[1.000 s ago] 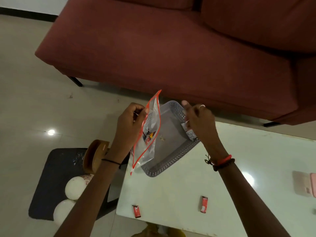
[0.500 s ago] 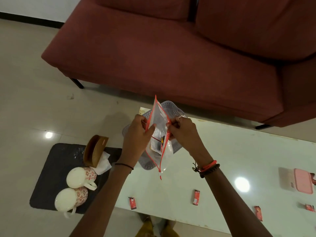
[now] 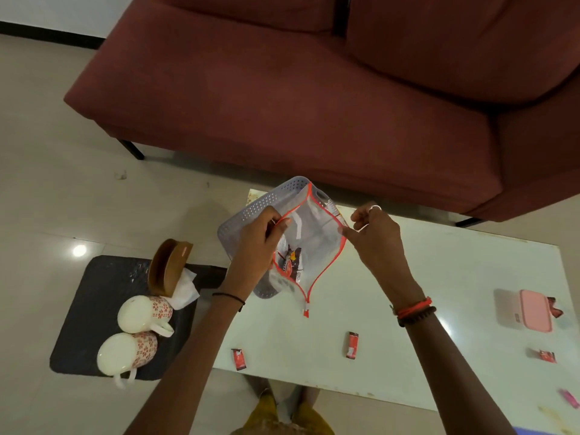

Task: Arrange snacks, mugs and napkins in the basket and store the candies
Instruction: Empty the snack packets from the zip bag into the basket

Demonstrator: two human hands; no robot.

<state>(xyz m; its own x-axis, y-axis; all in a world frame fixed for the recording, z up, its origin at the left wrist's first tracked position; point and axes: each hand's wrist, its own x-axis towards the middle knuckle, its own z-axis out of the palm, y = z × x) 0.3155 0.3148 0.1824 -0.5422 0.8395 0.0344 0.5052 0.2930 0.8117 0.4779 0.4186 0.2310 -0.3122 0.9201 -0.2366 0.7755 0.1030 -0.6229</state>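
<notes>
A clear zip bag (image 3: 317, 233) with a red-orange rim hangs above the grey perforated basket (image 3: 248, 215) at the table's far left corner. My left hand (image 3: 254, 246) pinches one side of the bag's mouth and my right hand (image 3: 373, 233) pinches the other, so the mouth is spread wide. Wrapped candies (image 3: 290, 262) lie inside the bag. Three red candies (image 3: 352, 345) (image 3: 238, 358) (image 3: 544, 355) lie loose on the white table (image 3: 439, 309). Two flowered mugs (image 3: 144, 312) (image 3: 125, 353) lie on a dark mat (image 3: 94, 296) on the floor, beside a wooden napkin holder (image 3: 168, 265) with white napkins (image 3: 186, 285).
A dark red sofa (image 3: 314, 89) stands just beyond the table. A pink lidded box (image 3: 535, 313) sits at the table's right side, and a pink wrapper (image 3: 569, 398) lies near the right front edge. The floor is pale tile.
My right hand came from the basket to the bag's rim. Both hands have since pulled the rim apart, so the bag's mouth is wider. The view shifted right and down.
</notes>
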